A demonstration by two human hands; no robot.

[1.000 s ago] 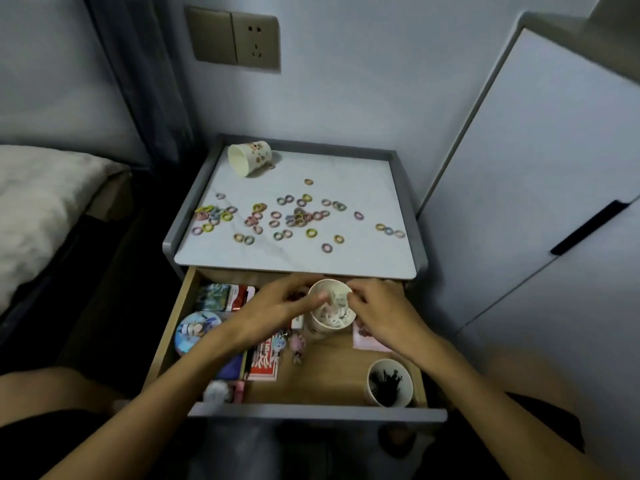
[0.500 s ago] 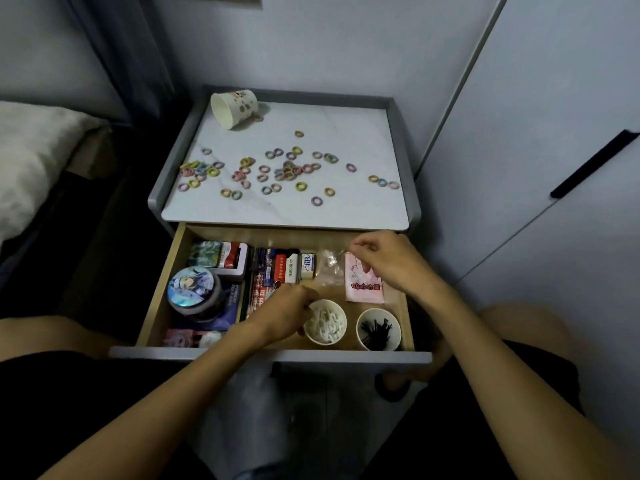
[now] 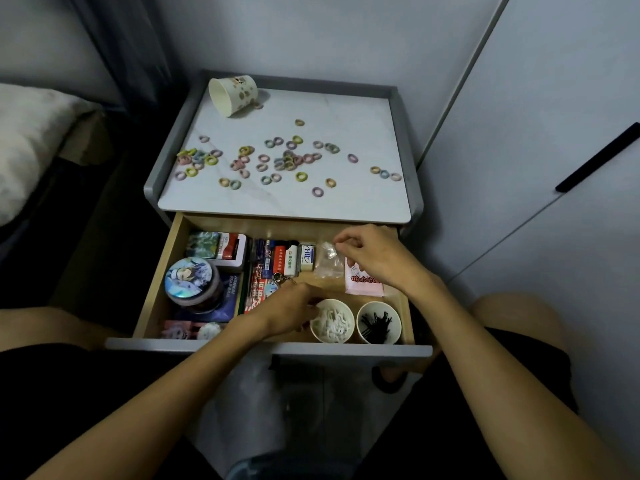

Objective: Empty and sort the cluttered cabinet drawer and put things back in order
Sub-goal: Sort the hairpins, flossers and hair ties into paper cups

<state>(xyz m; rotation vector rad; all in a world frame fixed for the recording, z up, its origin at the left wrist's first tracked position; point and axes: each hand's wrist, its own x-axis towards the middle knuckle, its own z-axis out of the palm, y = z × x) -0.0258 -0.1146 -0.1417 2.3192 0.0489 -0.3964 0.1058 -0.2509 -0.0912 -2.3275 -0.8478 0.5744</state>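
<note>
Open drawer point(image 3: 207, 345), top view. Left hand point(image 3: 294, 313) grips the white-clip cup point(image 3: 332, 323) at its 9 o'clock rim, next to the black-pin cup point(image 3: 379, 322) at the drawer's 5 o'clock (like beside like, presumably). Right hand point(image 3: 374, 261) pinches a clear bag point(image 3: 327, 259) at 1 o'clock. Hair ties point(image 3: 287, 159) are scattered over the cabinet top point(image 3: 329, 109), with a tipped cup point(image 3: 233, 95) at 11. The bed point(image 3: 27, 133) lies at 9 o'clock and the wardrobe point(image 3: 554, 133) at 3.

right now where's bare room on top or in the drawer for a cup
Top: the back right, between the tipped cup and the right rim, and the front strip below the rings, are bare. The middle is strewn with rings. Drawer: only a small wood patch between the clear bag, pink packet and the two cups; its left half is packed.
</note>
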